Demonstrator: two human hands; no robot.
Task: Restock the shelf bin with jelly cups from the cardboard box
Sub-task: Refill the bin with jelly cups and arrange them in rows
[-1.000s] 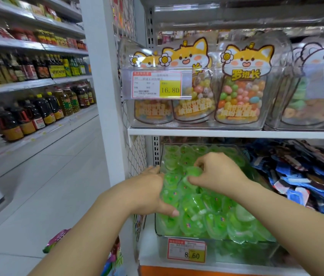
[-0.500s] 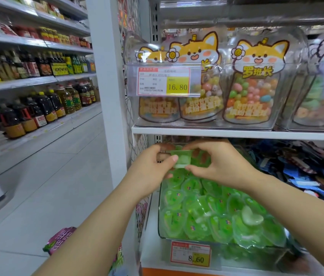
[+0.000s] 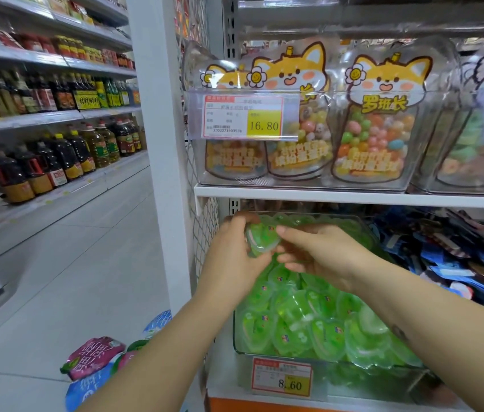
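Holding one green jelly cup (image 3: 261, 240) between both hands above the back of the clear shelf bin (image 3: 236, 337), under the white shelf board (image 3: 353, 195). Left hand (image 3: 231, 257) wraps the cup's left side, fingers curled round it; right hand (image 3: 318, 254) pinches its right edge, thumb on top, fingers below. Cup sits tilted, lid facing roughly toward the camera. Bin is already heaped with green cups (image 3: 309, 316), pile rising toward the front rim, price tag (image 3: 282, 376) clipped on the front.

Judgement: step in hand is placing this cup at the rear of the bin. To do it well, lower it into the back left corner where the pile looks shallower, lay it flat so it does not slide forward, and let go with one hand first. Front heap looks loose, so an elbow or wrist brushing it could tip cups over the rim. Headroom under the shelf board is tight, so keep knuckles low.

Around: snack packs (image 3: 95, 364) lie on the floor near the left arm; blue packets (image 3: 457, 263) fill the neighbouring bin just beside on the right; candy jars (image 3: 377, 129) with cartoon faces stand on the shelf above; oil bottles (image 3: 65, 162) line the far aisle. Cardboard box is not in view
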